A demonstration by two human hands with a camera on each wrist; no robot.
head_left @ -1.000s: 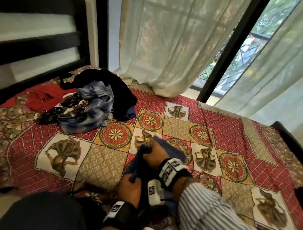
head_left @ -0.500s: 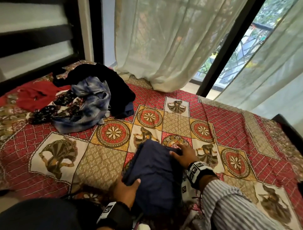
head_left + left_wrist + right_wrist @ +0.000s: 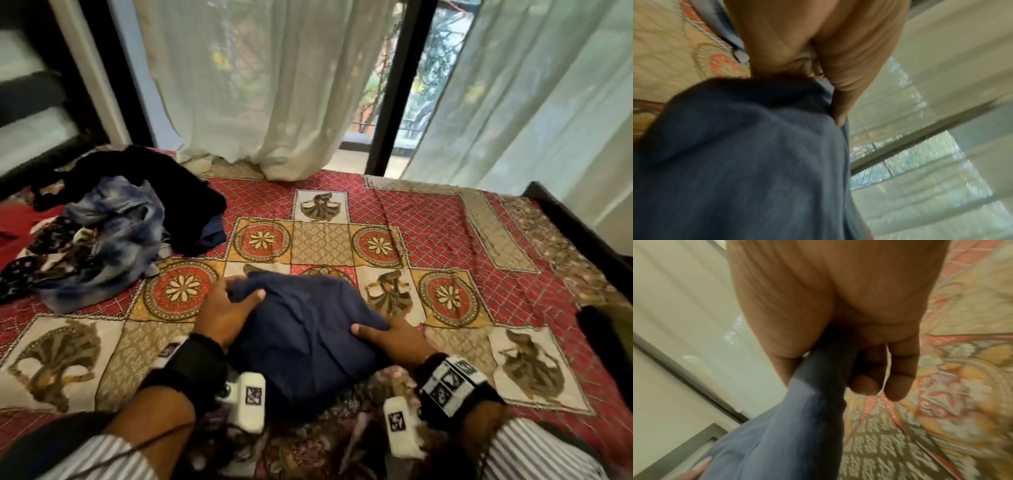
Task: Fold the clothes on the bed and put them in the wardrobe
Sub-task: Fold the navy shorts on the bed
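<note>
Now both hands, the left hand (image 3: 224,313) and the right hand (image 3: 394,337), grip the folded navy garment (image 3: 305,339) at its sides on the bed (image 3: 445,219); next it must probably be lifted level toward the wardrobe.

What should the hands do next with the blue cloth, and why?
Probably lift it off the bed toward the wardrobe: the navy garment already looks folded, and the left hand and right hand grip its two sides.
</note>
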